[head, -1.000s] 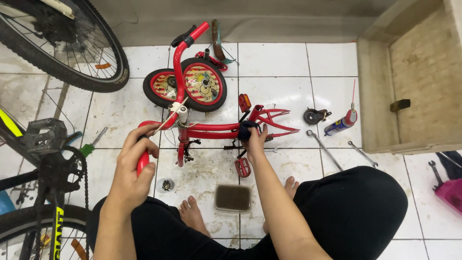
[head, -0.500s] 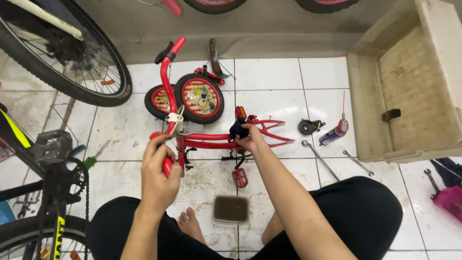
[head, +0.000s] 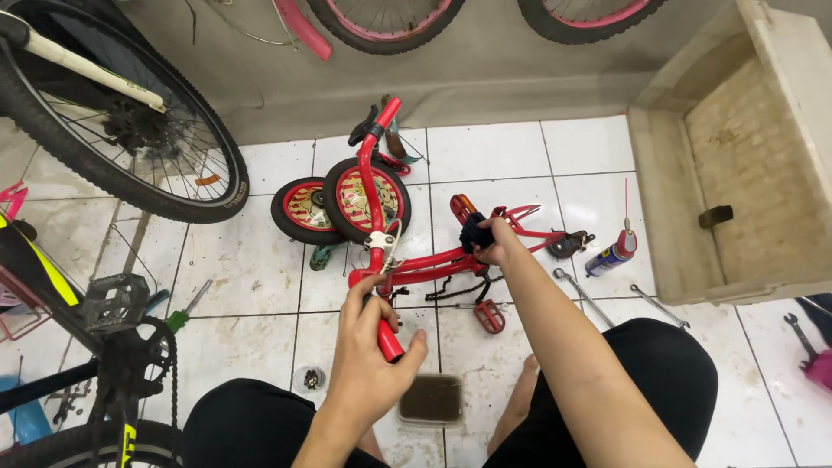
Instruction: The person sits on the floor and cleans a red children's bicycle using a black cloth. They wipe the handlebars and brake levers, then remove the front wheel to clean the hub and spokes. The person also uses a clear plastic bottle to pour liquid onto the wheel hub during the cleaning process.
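Note:
A small red children's bicycle [head: 416,260] lies on the white tiled floor in front of me, its little wheels [head: 342,208] with patterned discs at the far side. My left hand [head: 368,347] grips the near end of the red handlebar [head: 387,340]. My right hand [head: 492,243] is closed on a dark piece by the frame, near the saddle post. A red pedal [head: 490,316] and the chain [head: 451,290] hang below the frame. My legs in dark trousers are at the bottom of the view.
A large bicycle wheel [head: 121,130] stands at the upper left, another bike's pedal and chainring [head: 121,329] at the left. A spray can [head: 611,256], wrenches [head: 585,295], a green screwdriver [head: 182,316] and a small dish [head: 432,399] lie about. A concrete trough [head: 737,165] is at right.
The view has tilted up and shifted, and the small bike now appears more central. My left hand has slid to the near tip of the handlebar; my right hand stays on the frame.

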